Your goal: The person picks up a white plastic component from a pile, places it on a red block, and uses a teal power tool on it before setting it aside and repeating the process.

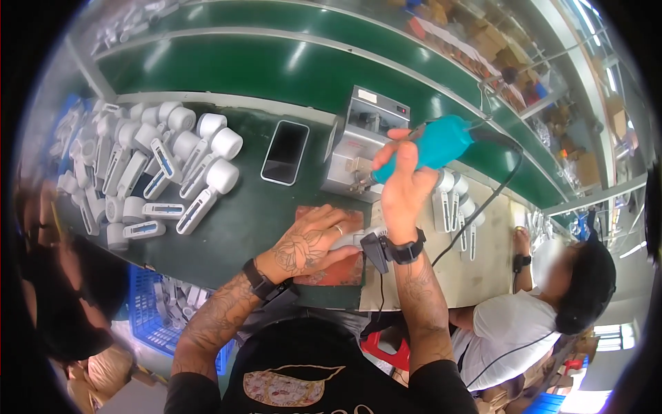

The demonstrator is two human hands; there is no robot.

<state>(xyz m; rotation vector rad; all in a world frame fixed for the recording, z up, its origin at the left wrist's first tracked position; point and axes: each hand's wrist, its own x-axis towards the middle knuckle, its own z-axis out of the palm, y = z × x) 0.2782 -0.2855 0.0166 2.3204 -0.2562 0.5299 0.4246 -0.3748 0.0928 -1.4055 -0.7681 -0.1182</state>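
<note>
The driver (441, 143) should be of medium weight, I judge, and stiff; its smooth shell may be a little slippery, so the thick middle is the best place to grasp. Its cable (516, 165) could pull on the back end. The part (346, 240) looks like hard plastic, probably light and easy to scratch; its sides offer the safer hold.

The driver is teal, rounded, and lies tilted, with the tip down to the left beside the feeder (358, 138), near the far edge of the desk (258, 224). The right hand (407, 176) is closed around it. The part is pale grey and narrow, at the right edge of the red mat (345, 270), close to the desk's near edge. The left hand (314, 238) has its fingers bent over it, holding it down; much of it is hidden.
</note>
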